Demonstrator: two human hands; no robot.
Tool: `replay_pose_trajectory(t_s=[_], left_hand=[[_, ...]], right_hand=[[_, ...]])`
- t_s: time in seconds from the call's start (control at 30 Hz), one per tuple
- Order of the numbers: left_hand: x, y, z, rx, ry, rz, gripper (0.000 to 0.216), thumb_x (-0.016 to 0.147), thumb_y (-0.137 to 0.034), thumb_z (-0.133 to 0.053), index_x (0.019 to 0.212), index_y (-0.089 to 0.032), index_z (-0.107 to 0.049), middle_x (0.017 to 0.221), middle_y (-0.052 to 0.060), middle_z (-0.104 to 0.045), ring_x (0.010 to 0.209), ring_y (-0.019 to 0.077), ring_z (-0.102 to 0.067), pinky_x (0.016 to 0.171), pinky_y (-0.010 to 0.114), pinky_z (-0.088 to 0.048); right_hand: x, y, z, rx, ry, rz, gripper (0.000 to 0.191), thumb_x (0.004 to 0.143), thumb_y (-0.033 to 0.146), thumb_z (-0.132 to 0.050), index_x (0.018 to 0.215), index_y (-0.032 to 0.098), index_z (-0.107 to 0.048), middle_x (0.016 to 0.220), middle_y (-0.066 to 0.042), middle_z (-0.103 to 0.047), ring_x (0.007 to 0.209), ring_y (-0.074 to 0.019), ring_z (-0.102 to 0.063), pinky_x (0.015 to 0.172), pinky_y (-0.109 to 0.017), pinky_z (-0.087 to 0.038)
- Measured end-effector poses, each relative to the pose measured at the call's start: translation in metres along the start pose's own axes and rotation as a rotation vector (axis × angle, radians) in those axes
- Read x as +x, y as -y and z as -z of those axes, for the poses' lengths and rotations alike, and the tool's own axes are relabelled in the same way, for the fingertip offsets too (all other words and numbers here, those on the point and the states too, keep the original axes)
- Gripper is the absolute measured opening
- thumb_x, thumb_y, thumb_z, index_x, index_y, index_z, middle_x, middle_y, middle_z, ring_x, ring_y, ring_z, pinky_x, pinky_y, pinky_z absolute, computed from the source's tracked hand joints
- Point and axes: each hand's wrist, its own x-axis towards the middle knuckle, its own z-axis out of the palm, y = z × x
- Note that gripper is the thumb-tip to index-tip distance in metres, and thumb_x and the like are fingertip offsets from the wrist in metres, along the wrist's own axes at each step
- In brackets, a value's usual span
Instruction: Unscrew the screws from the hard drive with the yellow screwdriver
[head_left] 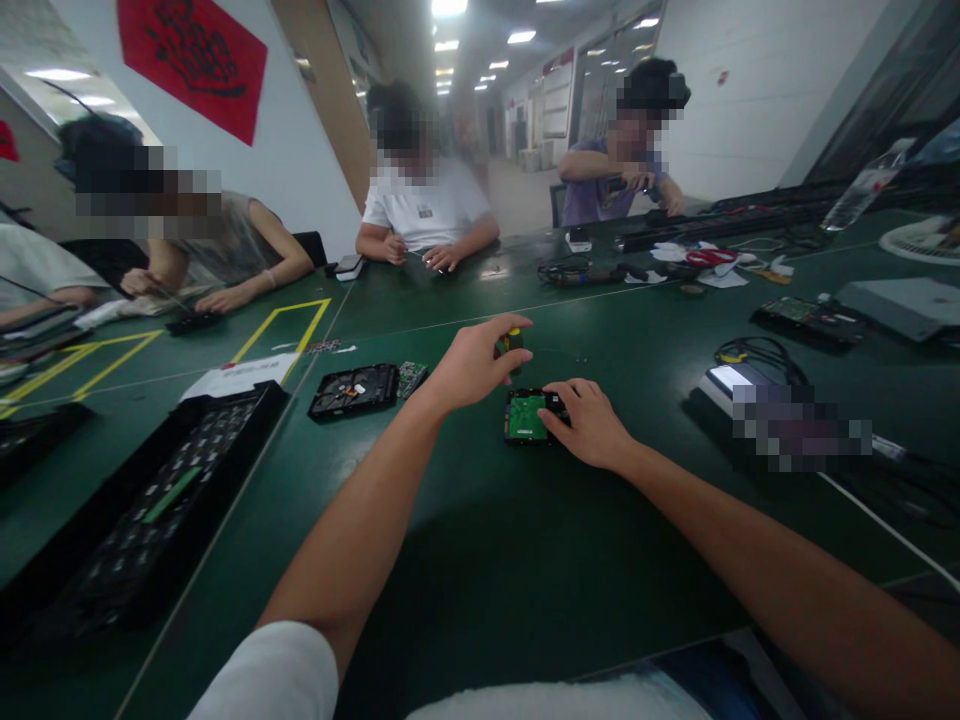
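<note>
My left hand (474, 362) is closed round the yellow and black handle of a screwdriver (512, 345), held upright just above and behind a hard drive (526, 416). The drive lies flat on the green table (480, 540) with its green circuit board facing up. My right hand (589, 422) rests on the drive's right side, fingers curled over its edge and pressing it down. To the left, an opened hard drive (354, 389) shows its platter, and a small loose circuit board (411, 377) lies beside it.
A long black tray (142, 510) of parts runs along the left. Three other people sit at the far side working. Cables, a black cable coil (757, 352), a grey box (904, 303), a water bottle (866, 185) and assorted devices crowd the right.
</note>
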Motion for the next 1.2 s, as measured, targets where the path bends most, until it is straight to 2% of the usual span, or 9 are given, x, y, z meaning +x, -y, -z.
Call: replay_pose_trajectory(t_s=[0.2,0.43,0.6,0.67,0.77,0.93,1.03,1.2], left_hand=[[0.000,0.004,0.001,-0.089,0.045,0.013,0.036,0.101,-0.023,-0.061,0.137,-0.024,-0.062,0.102,0.002,-0.074,0.060,0.0102,-0.072,0.064,0.023,-0.057],[0.001,0.000,0.000,0.141,-0.067,-0.008,0.031,0.094,-0.043,-0.078,0.115,-0.021,-0.073,0.096,0.004,-0.077,0.069,0.0155,-0.071,0.066,0.025,-0.054],[0.001,-0.004,-0.003,0.102,-0.048,0.046,0.040,0.105,-0.040,-0.060,0.137,-0.017,-0.066,0.098,0.005,-0.078,0.061,0.0134,-0.071,0.068,0.027,-0.056],[0.001,-0.006,-0.003,0.067,-0.037,0.057,0.040,0.107,-0.036,-0.054,0.139,-0.015,-0.065,0.097,0.005,-0.078,0.060,0.0129,-0.072,0.066,0.026,-0.055],[0.001,-0.007,-0.001,0.131,-0.055,0.036,0.033,0.106,-0.036,-0.057,0.130,-0.017,-0.068,0.092,0.003,-0.077,0.060,0.0133,-0.071,0.064,0.026,-0.053],[0.002,-0.006,0.000,0.287,-0.157,0.021,0.031,0.097,-0.050,-0.073,0.103,-0.020,-0.068,0.081,0.002,-0.073,0.065,0.0161,-0.068,0.062,0.026,-0.048],[0.002,-0.005,-0.001,0.227,-0.129,0.014,0.034,0.095,-0.053,-0.075,0.094,-0.021,-0.065,0.080,0.001,-0.072,0.064,0.0151,-0.068,0.060,0.025,-0.046],[0.001,-0.002,-0.003,0.050,-0.075,0.026,0.025,0.101,-0.047,-0.068,0.097,-0.022,-0.063,0.081,-0.002,-0.071,0.056,0.0116,-0.068,0.056,0.023,-0.046]], right_hand=[[0.000,0.001,0.002,-0.001,0.011,0.000,0.050,0.105,0.059,-0.048,0.142,0.026,-0.058,0.135,-0.016,-0.060,0.127,-0.0364,-0.054,0.106,-0.056,-0.047],[-0.001,0.000,0.000,-0.001,-0.013,0.006,0.048,0.105,0.057,-0.049,0.141,0.027,-0.059,0.134,-0.015,-0.061,0.126,-0.0344,-0.055,0.106,-0.052,-0.047],[0.000,0.001,-0.001,-0.006,-0.025,0.017,0.047,0.105,0.055,-0.050,0.140,0.026,-0.060,0.133,-0.015,-0.061,0.126,-0.0353,-0.055,0.106,-0.053,-0.047],[0.000,0.000,-0.002,0.000,-0.025,0.011,0.046,0.105,0.055,-0.051,0.140,0.026,-0.060,0.134,-0.015,-0.061,0.127,-0.0356,-0.054,0.107,-0.054,-0.047],[0.000,-0.001,-0.002,0.012,-0.020,0.016,0.048,0.105,0.056,-0.050,0.141,0.026,-0.059,0.134,-0.015,-0.061,0.127,-0.0355,-0.054,0.107,-0.054,-0.047],[0.000,-0.001,-0.001,0.014,-0.011,0.008,0.049,0.105,0.058,-0.049,0.141,0.027,-0.059,0.134,-0.015,-0.061,0.126,-0.0358,-0.054,0.106,-0.054,-0.047],[0.000,-0.001,-0.001,0.014,-0.012,0.003,0.049,0.105,0.057,-0.050,0.141,0.027,-0.059,0.134,-0.015,-0.061,0.125,-0.0356,-0.054,0.106,-0.054,-0.047],[0.000,-0.002,-0.002,0.006,-0.018,0.016,0.048,0.105,0.057,-0.049,0.141,0.026,-0.059,0.133,-0.015,-0.061,0.124,-0.0348,-0.055,0.105,-0.053,-0.047]])
